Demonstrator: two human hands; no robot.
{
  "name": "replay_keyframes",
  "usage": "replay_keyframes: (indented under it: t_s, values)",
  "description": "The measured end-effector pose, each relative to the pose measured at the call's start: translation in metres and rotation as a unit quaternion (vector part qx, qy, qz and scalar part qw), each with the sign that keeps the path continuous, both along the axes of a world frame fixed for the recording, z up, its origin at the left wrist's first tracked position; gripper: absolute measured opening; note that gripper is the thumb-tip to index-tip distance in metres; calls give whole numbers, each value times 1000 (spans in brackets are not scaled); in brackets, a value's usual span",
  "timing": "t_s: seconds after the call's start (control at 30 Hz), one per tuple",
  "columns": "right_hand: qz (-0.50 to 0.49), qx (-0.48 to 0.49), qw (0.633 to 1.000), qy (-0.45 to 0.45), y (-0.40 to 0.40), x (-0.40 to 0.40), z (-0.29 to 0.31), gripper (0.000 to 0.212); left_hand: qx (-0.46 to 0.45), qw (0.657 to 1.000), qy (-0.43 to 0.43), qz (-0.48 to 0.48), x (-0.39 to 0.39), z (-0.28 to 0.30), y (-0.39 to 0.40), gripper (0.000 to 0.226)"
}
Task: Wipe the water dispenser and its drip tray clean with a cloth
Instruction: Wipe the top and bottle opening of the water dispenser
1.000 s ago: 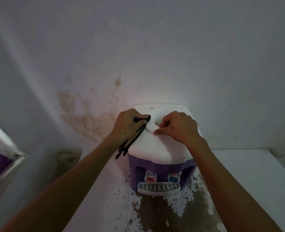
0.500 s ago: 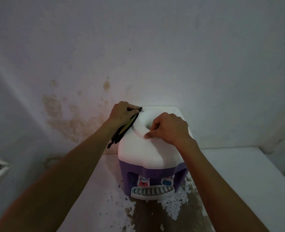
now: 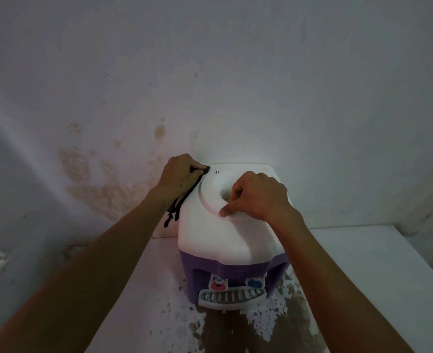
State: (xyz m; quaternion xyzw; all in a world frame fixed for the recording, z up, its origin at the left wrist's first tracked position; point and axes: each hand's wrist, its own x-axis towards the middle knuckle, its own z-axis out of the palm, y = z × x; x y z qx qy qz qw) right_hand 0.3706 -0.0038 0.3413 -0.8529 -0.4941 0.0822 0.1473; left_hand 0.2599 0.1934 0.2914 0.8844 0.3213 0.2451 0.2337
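A small water dispenser with a white top and purple body stands against the wall. Its white drip tray juts out at the front below a red tap and a blue tap. My left hand is closed on a dark cloth at the top's back left corner, and the cloth's loose end hangs down the left side. My right hand rests on the top beside the round bottle opening, fingers curled, thumb pressed on the rim.
The dispenser sits on a white counter whose surface is peeled and stained brown in front of the tray. The white wall behind has brown damp stains at the left. A pale object shows at the far left edge.
My left hand has slid with the cloth from beside the bottle opening back to the top's rear left corner. My right hand has stayed by the opening.
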Motion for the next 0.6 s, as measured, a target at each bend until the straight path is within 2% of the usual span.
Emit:
replay_keyframes:
  t_s: [0.5, 0.6]
  values:
    - [-25, 8, 1000, 15, -3, -3, -3, 43, -25, 995, 30, 92, -2, -7, 12, 24]
    - [-33, 11, 999, 18, -2, -3, -4, 45, -95, 986, 46, 129, -24, -12, 17, 24]
